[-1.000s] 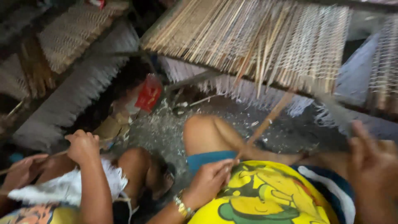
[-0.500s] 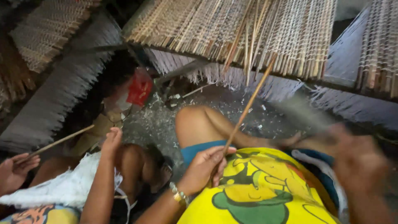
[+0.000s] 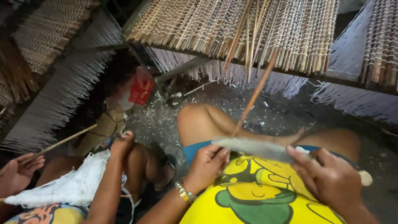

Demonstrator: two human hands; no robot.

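- Woven reed mats (image 3: 232, 29) hang on frames above a littered grey floor (image 3: 273, 112).
- At far left, a co-worker's hand (image 3: 16, 174) holds a thin stick (image 3: 62, 143); their other hand (image 3: 122, 143) rests above white fringe (image 3: 70, 186).
- Beyond sits a red bag (image 3: 141, 87).
- My left hand (image 3: 207, 164) pinches a reed stick (image 3: 255, 93), which slants up toward the mats.
- My right hand (image 3: 329, 180) grips a knife (image 3: 257, 147), its blade lying across the stick's lower end.
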